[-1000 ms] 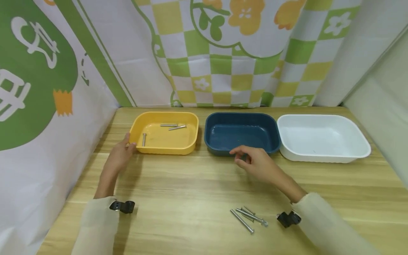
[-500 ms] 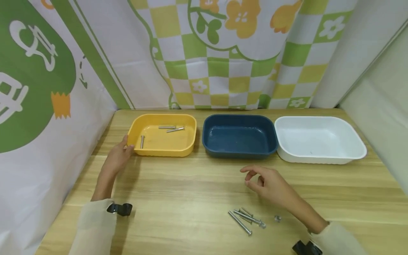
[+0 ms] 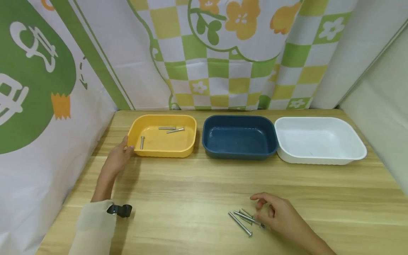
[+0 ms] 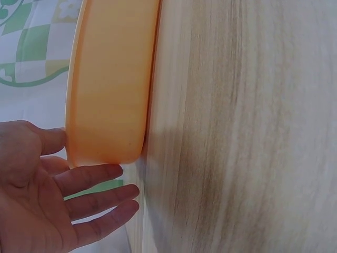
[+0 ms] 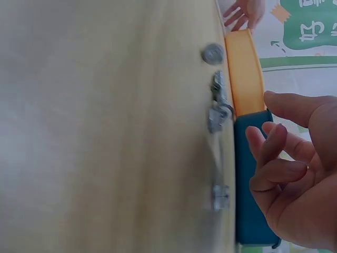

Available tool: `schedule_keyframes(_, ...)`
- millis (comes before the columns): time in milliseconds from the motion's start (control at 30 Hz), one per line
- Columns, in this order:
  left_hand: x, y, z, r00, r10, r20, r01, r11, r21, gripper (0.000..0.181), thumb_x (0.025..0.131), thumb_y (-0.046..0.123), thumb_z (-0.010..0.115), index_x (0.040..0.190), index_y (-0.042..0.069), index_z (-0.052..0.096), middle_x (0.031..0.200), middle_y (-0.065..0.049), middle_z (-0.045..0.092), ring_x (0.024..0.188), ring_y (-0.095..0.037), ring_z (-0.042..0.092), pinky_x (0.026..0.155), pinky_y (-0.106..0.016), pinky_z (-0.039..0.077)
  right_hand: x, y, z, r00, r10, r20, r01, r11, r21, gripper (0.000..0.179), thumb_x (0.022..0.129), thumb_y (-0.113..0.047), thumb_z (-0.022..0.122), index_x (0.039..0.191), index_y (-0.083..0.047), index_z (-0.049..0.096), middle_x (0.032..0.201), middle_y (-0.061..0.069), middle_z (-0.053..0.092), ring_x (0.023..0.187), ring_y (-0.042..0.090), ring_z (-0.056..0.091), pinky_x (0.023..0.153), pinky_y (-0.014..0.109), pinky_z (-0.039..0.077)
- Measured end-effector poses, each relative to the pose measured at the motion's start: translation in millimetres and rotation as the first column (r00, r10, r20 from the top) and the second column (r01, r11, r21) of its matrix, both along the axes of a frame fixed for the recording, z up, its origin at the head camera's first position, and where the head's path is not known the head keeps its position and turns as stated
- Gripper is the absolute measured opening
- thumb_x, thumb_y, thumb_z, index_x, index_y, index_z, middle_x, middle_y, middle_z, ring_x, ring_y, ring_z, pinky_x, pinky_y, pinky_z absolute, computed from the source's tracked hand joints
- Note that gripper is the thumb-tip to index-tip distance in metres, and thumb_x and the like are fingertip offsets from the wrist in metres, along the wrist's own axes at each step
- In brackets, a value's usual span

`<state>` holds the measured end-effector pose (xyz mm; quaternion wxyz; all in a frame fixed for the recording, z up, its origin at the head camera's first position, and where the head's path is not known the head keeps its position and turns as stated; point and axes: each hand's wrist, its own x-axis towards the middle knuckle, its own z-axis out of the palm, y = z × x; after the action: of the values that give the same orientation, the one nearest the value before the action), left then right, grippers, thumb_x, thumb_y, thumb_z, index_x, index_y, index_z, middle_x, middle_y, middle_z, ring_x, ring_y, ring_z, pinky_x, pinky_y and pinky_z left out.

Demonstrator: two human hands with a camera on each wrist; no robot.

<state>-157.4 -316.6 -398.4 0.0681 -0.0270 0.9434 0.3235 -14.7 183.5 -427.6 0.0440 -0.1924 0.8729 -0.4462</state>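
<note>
My left hand [image 3: 117, 157] holds the left end of a yellow tray [image 3: 164, 154], with the thumb [image 4: 52, 140] against its rim and the lower fingers extended. Three bolts lie in that tray, one of them a bolt [image 3: 142, 142] near its left wall. My right hand [image 3: 282, 217] hovers just right of a small pile of bolts, loosely curled and holding nothing visible. The pile has a long bolt [image 3: 239, 224] at its left, another long bolt [image 3: 250, 219] and thinner screws. Blurred metal hardware [image 5: 217, 118] shows in the right wrist view.
A dark blue tray [image 3: 240, 155] stands right of the yellow one. Beside it, a white tray [image 3: 313, 159] touches or nearly touches its edge. A patterned cloth [image 3: 220, 81] hangs behind the wooden table [image 3: 178, 198].
My right hand has moved from the blue tray's front edge back toward the bolts. A nut seen right of the pile half a second ago is now hidden. The left hand stays at the yellow tray.
</note>
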Motion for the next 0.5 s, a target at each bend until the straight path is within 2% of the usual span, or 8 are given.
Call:
schedule_keyframes(200, 1.1, 0.2, 0.3, 1.000, -0.002, -0.003, 0.002, 1.000, -0.001, 0.063, 0.110, 0.026, 0.034, 0.157, -0.004, 0.004, 0.152, -0.036, 0.026, 0.131, -0.052, 0.040, 0.108, -0.063, 0.029, 12.1, 0, -5.9, 0.996, -0.080, 0.042, 0.081, 0.996, -0.026, 0.039, 0.079, -0.009, 0.085, 0.114, -0.011, 0.069, 0.091, -0.005, 0.063, 0.055, 0.001, 0.044, 0.047, 0.023, 0.041)
schedule_keyframes(500, 1.5, 1.4, 0.1, 1.000, 0.002, -0.018, -0.002, 1.000, 0.002, 0.062, 0.110, 0.024, 0.036, 0.156, -0.005, 0.006, 0.150, -0.037, 0.029, 0.130, -0.052, 0.043, 0.107, -0.063, 0.031, 16.6, -5, -15.7, 0.995, -0.089, 0.049, 0.092, 0.994, -0.064, 0.044, 0.072, -0.013, 0.090, 0.111, -0.013, 0.070, 0.088, -0.007, 0.063, 0.055, 0.002, 0.044, 0.047, 0.023, 0.041)
